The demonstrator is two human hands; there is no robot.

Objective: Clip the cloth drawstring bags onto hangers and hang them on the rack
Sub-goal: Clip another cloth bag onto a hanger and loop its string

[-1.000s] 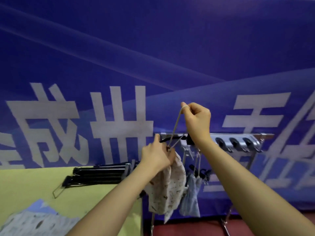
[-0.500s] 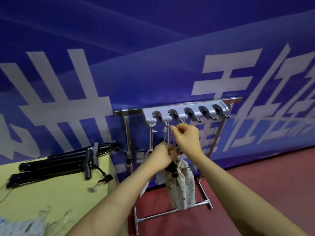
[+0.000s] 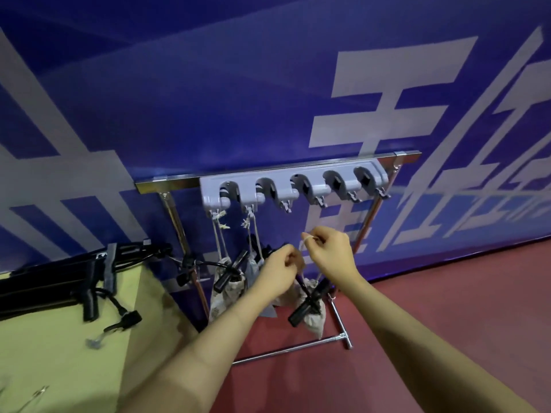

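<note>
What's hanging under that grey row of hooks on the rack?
Under the grey hook strip, two patterned cloth bags dangle by drawstrings from its two leftmost hooks; the other three are bare. The left hand covers the second bag's lower part.

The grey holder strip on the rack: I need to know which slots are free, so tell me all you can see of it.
The grey holder strip looks like moulded plastic, fixed along the rack's metal top bar and tilted up to the right. It has five arched clamps, each with a small hook below. Drawstrings of hanging bags loop on the two leftmost hooks; the other three look free. Neither hand touches it.
</note>
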